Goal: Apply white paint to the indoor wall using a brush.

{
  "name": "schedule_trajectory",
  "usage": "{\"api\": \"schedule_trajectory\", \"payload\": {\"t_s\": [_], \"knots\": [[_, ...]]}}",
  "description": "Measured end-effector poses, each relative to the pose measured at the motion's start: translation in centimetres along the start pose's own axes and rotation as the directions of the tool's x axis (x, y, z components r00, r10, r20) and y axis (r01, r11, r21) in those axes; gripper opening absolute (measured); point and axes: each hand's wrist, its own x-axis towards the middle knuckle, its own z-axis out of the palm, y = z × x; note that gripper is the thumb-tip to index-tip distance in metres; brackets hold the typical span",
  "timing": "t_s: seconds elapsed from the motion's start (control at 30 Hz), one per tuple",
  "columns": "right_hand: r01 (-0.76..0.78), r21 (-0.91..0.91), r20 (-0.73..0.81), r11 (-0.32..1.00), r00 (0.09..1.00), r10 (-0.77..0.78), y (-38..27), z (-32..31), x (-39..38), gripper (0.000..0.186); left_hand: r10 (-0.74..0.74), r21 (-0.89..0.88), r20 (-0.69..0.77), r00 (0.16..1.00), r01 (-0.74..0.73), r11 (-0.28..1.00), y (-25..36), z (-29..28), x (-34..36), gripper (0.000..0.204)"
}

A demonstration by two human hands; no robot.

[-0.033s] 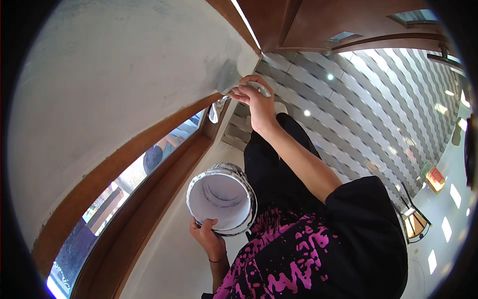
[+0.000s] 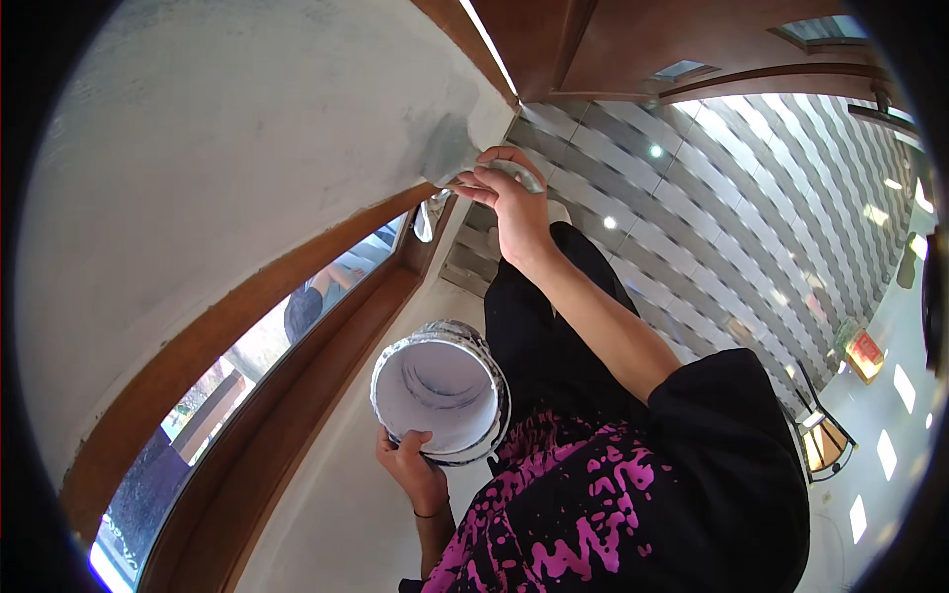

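Observation:
My left hand point(image 2: 413, 468) grips a white paint bucket point(image 2: 486, 381) by its lower rim, thumb over the inside edge. The bucket tilts so its mouth faces me; white paint coats the inside, with dark streaks on the far wall. Up at the wall corner, my right hand point(image 2: 514, 203) is closed around a paintbrush point(image 2: 522, 176) with a pale handle. Fingers hide most of the brush, and its tip is close to where the white wall point(image 2: 247, 148) meets the brown wooden frame point(image 2: 237, 301). A grey, damp-looking patch point(image 2: 445, 143) marks the wall just beside these fingers.
A window point(image 2: 213, 395) runs along the frame at left, with a white cloth-like thing point(image 2: 427, 219) at its far end. A brown wooden door point(image 2: 633, 44) stands ahead. Patterned tiles point(image 2: 672, 198) cover the floor; a chair point(image 2: 822, 435) and a yellow-red container point(image 2: 862, 354) are at right.
My right hand and the brush have shifted very slightly at the wall corner. The bucket and my left hand stay practically where they were.

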Motion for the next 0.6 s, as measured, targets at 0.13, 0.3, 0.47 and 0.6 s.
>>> {"api": "schedule_trajectory", "payload": {"t_s": [0.13, 0.3, 0.47, 0.6], "knots": [[-0.016, 0.154, 0.251, 0.988, 0.968, -0.024, -4.0, -0.1, -1.7, 0.008, 0.008, -0.028, 0.008, 1.0, -0.008, 1.0, 0.0, 0.6, 0.2, 0.036], [0.056, 0.15, 0.187, 0.987, 0.979, -0.084, -3.4, -2.8, 0.4, 0.008, 0.013, -0.02, 0.012, 1.0, -0.012, 1.0, -0.8, 0.3, 0.0, 0.039], [-0.022, 0.004, -0.095, 1.0, 0.995, 0.022, 5.2, -7.1, 4.9, 0.005, -0.018, -0.107, -0.012, 1.0, 0.016, 0.994, -2.3, 0.3, 0.4, 0.032], [-0.019, -0.083, -0.135, 0.996, 0.991, 0.007, 9.7, -7.7, 7.3, 0.005, -0.043, -0.103, -0.052, 0.998, 0.037, 0.994, -3.2, -0.2, 0.6, 0.031]]}}
